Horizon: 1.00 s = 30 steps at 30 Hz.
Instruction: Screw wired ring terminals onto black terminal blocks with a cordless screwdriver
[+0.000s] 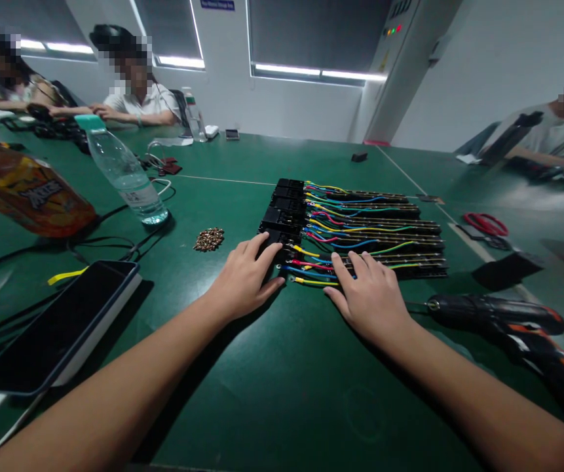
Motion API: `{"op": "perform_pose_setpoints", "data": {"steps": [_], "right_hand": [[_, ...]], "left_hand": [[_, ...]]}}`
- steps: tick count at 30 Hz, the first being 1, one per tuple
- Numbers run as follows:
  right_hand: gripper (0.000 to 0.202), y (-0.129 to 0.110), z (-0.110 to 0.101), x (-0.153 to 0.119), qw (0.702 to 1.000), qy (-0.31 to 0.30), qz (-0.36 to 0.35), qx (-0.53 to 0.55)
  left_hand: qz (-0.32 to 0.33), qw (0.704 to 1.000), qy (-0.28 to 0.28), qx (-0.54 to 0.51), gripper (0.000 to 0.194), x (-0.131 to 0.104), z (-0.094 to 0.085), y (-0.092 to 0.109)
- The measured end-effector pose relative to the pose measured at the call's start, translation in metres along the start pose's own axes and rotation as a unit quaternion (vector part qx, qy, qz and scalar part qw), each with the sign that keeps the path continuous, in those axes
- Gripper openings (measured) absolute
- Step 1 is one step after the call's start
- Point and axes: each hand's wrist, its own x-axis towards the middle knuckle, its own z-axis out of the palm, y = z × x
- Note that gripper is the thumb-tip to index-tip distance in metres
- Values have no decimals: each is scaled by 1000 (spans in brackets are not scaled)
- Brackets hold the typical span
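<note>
On the green table, a row of black blocks [285, 211] lies side by side. Yellow, blue, red and green wires [328, 226] with ring ends run from them along long black strips [424, 228]. My left hand [243, 276] touches the nearest block with its fingertips, fingers stretched and thumb apart beside it. My right hand [373, 292] lies over the near strips and wires with its fingers spread, hiding part of them. A heap of small brass-coloured screws [209, 239] sits left of the blocks. Right of my right hand lies a black and orange power screwdriver [492, 314].
A phone [60, 321] on a white power bank, dark cables, an orange drink bottle [31, 190] and a water bottle [127, 174] occupy the left. At the right are a red-handled tool [485, 224] and a dark block [507, 269]. Several people sit around the table.
</note>
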Motion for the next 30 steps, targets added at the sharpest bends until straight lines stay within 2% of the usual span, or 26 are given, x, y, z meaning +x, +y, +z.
{"op": "perform_pose_setpoints", "data": {"steps": [7,16,21,30], "right_hand": [[57,0,-3,-1,1000,5,-18,6],[55,0,-5,-3,1000,0,-26,-6],[53,-3,-10,-5,1000,-4,-28,-8],[52,-6,-14,-8,999,-8,-38,-15]], "left_hand": [[4,999,40,20,49,-1,-3,-2],[42,998,23,-32,48,-2,-3,-6],[29,999,19,-35,45,-3,-5,-5],[30,998,44,-46,34,-3,-8,-5]]}}
